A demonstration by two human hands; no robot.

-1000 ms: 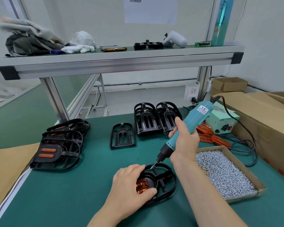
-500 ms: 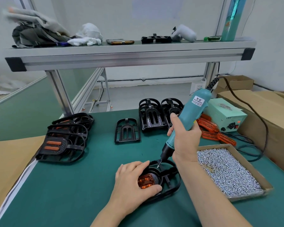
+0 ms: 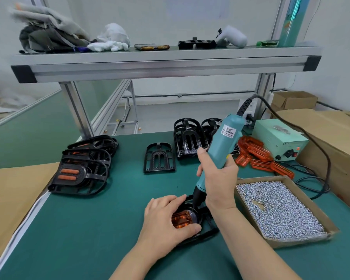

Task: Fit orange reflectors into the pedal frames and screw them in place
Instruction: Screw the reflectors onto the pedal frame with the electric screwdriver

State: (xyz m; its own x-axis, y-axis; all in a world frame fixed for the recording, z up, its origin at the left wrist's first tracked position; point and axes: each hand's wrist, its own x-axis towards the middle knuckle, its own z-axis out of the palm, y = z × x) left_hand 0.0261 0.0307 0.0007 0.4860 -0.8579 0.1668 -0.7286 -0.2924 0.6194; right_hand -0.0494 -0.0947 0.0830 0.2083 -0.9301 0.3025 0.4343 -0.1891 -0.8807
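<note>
Just left of the screw box (image 3: 295, 242), the frame (image 3: 209, 230) lies flat with an orange reflector (image 3: 180, 220) seated in it. The left hand (image 3: 166, 221) curls over the frame, fingers on its far rim and thumb at the reflector's near edge, holding it. The right hand (image 3: 218, 178) is wrapped tight round the screwdriver (image 3: 222, 142), which stands nearly upright with its bit down beside the reflector. Behind the box lie loose reflectors (image 3: 259, 153). Far to the left of the box, finished frames (image 3: 81, 174) are stacked.

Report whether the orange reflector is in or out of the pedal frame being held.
In: the orange reflector sits inside the pedal frame that the left hand holds, with the screwdriver tip at its edge.
</note>
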